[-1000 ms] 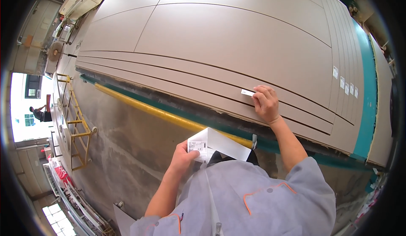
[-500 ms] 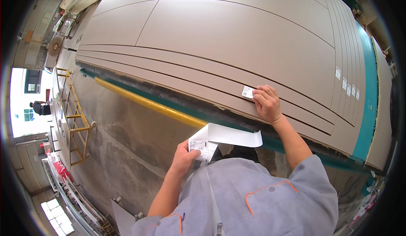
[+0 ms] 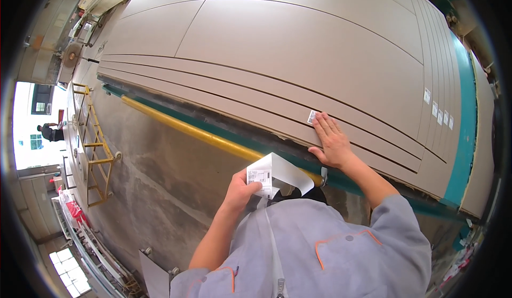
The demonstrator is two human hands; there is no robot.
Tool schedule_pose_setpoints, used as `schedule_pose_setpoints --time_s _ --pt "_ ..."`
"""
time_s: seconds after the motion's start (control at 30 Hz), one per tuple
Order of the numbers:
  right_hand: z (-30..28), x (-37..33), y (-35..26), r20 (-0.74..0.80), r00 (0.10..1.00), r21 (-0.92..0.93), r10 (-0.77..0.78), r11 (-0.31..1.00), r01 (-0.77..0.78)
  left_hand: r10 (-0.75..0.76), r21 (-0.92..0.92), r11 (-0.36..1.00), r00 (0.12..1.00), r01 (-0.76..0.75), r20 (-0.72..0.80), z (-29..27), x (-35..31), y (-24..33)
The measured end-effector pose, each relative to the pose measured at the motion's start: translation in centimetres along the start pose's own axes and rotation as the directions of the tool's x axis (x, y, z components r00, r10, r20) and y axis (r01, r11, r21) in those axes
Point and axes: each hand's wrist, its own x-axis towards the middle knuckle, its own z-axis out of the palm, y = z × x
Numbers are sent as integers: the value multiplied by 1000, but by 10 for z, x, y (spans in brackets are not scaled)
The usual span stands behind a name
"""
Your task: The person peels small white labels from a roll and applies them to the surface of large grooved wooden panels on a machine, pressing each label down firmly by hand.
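Note:
My right hand (image 3: 332,139) lies flat with its fingers stretched out on a cut strip of the large beige panel (image 3: 298,42). Its fingertips cover part of a small white printed label (image 3: 311,117) on that strip. In front of my body, my left hand (image 3: 240,190) grips a strip of label paper (image 3: 290,174), thumb on top. Printed labels show under the thumb, and the pale backing loops away to the right. More white labels (image 3: 434,108) sit on the narrow strips at the panel's right end.
A yellow bar (image 3: 192,132) and a green edge run along the panel's near side. To the left stand a yellow frame cart (image 3: 96,148) on wheels and, beyond it, another person (image 3: 52,132). A teal band (image 3: 463,122) borders the panel's right end.
My right hand has gone from pinching at the label's edge to lying flat over part of it. My left hand and the label paper have shifted slightly right, and the loop hangs lower.

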Motion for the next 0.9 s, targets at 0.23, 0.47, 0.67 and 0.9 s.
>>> schedule_pose_setpoints --time_s 0.23,0.47,0.67,0.9 --pt "-29 -10 -37 -86 975 445 203 884 -144 76 -47 996 997 -76 9 14 5 17" --pt "-25 -10 -113 396 913 908 98 109 -405 90 3 996 991 -90 96 25 12 15" --pt "-41 -20 -108 320 905 871 280 289 -397 75 81 993 989 -86 131 32 7 -2" --pt "-76 -16 -97 -342 940 600 20 774 202 93 37 994 984 -100 152 41 4 1"
